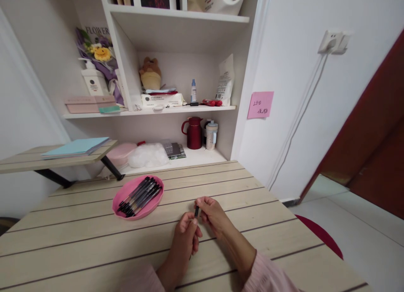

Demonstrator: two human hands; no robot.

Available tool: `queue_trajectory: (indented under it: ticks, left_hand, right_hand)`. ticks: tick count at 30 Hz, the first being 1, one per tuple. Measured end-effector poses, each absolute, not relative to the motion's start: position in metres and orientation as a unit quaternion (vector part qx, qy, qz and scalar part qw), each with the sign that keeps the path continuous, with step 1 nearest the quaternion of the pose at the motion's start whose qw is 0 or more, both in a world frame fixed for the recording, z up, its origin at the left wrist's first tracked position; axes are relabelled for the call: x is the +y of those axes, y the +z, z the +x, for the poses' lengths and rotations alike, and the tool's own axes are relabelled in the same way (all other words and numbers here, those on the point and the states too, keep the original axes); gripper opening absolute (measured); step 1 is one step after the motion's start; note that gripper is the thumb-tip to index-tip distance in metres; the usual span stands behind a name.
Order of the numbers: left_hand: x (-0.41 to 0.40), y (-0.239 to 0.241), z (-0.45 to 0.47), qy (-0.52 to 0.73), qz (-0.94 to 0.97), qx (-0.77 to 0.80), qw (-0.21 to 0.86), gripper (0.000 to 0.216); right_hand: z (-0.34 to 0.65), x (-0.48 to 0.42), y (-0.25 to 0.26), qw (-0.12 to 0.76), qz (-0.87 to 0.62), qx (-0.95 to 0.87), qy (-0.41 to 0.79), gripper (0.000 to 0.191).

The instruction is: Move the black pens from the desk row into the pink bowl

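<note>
Between my two hands is a black pen [196, 211], mostly covered by my fingers. My left hand [186, 235] is closed around its lower part, and a bit of the dark end shows below the palm. At the upper end, my right hand [211, 211] pinches the pen with thumb and fingers. Whether the cap is on or off cannot be made out. To the left of my hands, a pink tray [117, 203] holds several black-capped pens [142, 196] with clear barrels, lying side by side at a slant.
A slatted wooden table [94, 250] spreads under my hands. At the left stands a small raised shelf [19, 159] with blue papers [77, 146]. Behind are white shelves [176, 14], a red jug [194, 133], a cup [211, 136] and a white plastic bag [148, 155].
</note>
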State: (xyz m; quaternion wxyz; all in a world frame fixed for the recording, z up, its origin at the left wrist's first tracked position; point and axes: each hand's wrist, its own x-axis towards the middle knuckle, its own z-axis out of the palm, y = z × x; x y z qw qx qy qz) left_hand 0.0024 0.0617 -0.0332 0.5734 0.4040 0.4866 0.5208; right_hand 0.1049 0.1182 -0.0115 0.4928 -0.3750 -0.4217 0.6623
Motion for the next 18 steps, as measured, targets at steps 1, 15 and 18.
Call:
queue_trajectory:
  ticks: [1, 15, 18]
  left_hand:
    - [0.0614, -0.0329, 0.0024, 0.519, 0.404, 0.489, 0.574, 0.034]
    - [0.0621, -0.0356, 0.0014, 0.509, 0.419, 0.475, 0.583, 0.031]
    - [0.0618, -0.0339, 0.0019, 0.512, 0.419, 0.471, 0.583, 0.032]
  right_hand:
    - [0.1049, 0.1179, -0.0112, 0.492, -0.384, -0.422, 0.657, 0.037]
    - [0.1058, 0.1192, -0.0131, 0.496, -0.339, -0.423, 0.678, 0.036]
    - [0.1053, 0.1187, -0.0134, 0.493, -0.347, -0.412, 0.683, 0.037]
